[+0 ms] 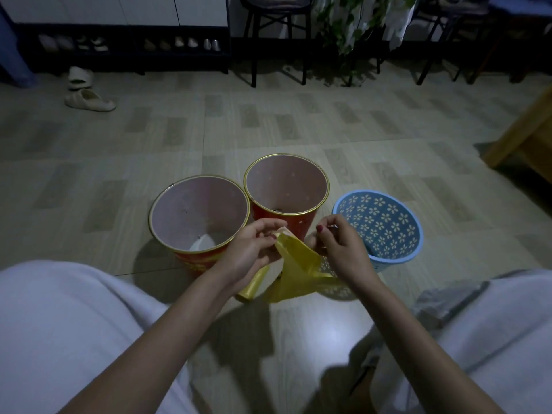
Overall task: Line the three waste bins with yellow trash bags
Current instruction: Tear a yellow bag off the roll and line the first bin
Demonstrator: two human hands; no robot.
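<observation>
Three bins stand on the floor in front of me: a red bin (167,216) at the left, a second red bin (324,180) behind it to the right, and a blue perforated flower-pattern bin (388,222) at the right. All three show bare insides. My left hand (251,249) and my right hand (340,249) both pinch the top edge of a folded yellow trash bag (298,264), which hangs down between them. A roll of yellow bags (254,283) lies on the floor just below my left hand.
I sit with white-clad knees at both lower corners. Pale slippers (86,100) lie far left near a shoe rack (125,46). Chair legs (254,55) and a plant (349,40) stand at the back. A wooden furniture corner (519,135) juts in at right.
</observation>
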